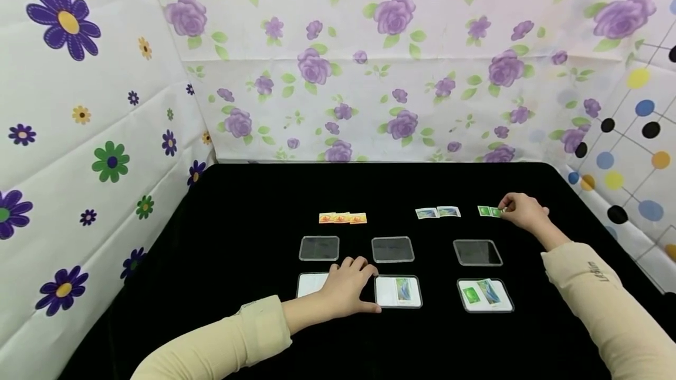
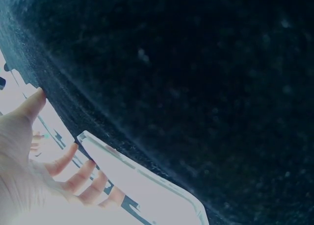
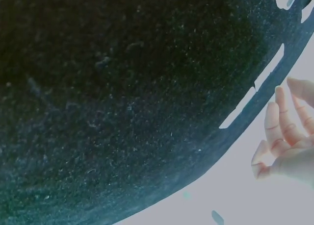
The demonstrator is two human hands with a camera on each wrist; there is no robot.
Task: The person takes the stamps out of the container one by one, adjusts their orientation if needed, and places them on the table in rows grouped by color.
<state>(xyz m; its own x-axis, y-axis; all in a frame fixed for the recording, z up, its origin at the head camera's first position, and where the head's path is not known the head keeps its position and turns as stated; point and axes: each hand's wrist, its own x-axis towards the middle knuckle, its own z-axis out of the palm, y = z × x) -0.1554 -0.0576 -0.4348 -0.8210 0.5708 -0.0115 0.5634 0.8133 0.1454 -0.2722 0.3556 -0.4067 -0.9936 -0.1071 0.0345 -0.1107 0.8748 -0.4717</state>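
Note:
My right hand is at the far right, its thumb and curled fingers meeting at the right end of a short row of green stamps. I cannot tell whether they pinch one. My left hand lies with fingers spread between a left white-backed clear case, which it partly covers, and a middle case holding one blue stamp. Its fingers reach beside a case edge in the left wrist view. Another case to the right holds a green stamp and a blue stamp.
Three clear covers lie in a row behind the cases. Farther back are overlapping orange stamps and two blue stamps. Everything rests on a black cloth-covered table, with patterned sheets around it.

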